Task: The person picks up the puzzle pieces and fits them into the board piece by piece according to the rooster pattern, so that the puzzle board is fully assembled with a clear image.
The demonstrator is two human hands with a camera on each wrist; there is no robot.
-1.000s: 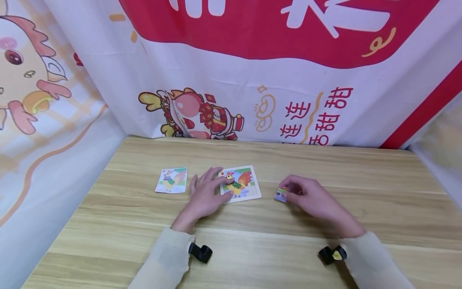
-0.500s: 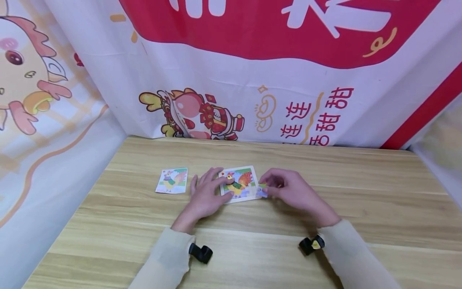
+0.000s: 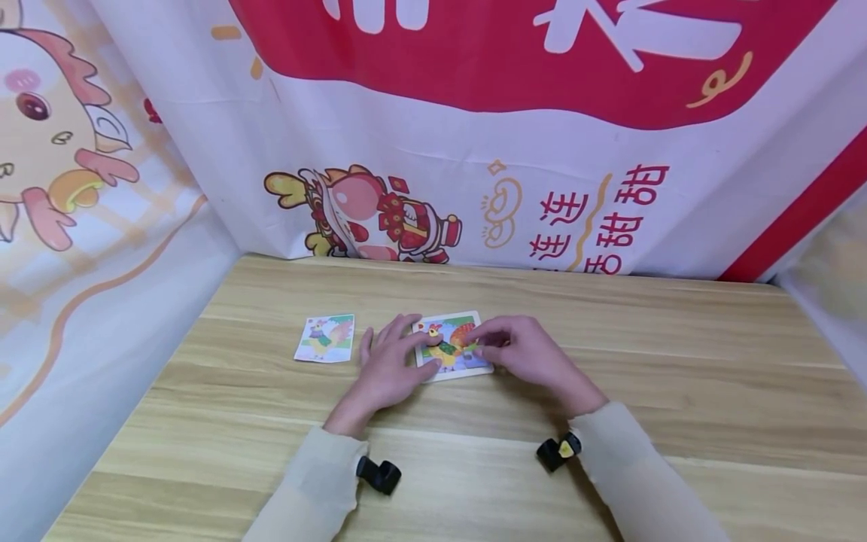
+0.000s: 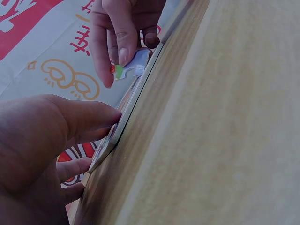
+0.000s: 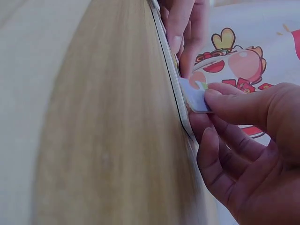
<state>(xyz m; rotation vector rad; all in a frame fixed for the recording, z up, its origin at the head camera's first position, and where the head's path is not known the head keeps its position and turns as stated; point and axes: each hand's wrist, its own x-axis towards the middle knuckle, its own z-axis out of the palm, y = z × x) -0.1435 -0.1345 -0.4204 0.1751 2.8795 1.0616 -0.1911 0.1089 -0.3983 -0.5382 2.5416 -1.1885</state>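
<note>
A rooster jigsaw puzzle in a white-edged tray [image 3: 462, 374] lies on the table in the head view. My left hand [image 3: 389, 367] rests at its left side, fingers spread, with thumb and index finger pressing on the picture. In the right wrist view, thumb and fingers of my right hand [image 5: 248, 140] pinch a puzzle piece [image 5: 194, 97] coloured pale blue with a bit of green. That piece is tilted over the tray's near right corner, one edge at the tray. From the left wrist side, the same piece [image 4: 136, 65] shows beneath the right fingertips.
Left of the tray lies a square card [image 3: 325, 339] with the same rooster picture in paler colours. The wooden table [image 3: 474, 467] runs back to a printed cloth [image 3: 433, 135], and another cloth [image 3: 88, 301] hangs along the left side.
My right hand has moved left with the puzzle piece, from the bare table beside the tray to the tray's right side. The left hand has stayed on the puzzle.
</note>
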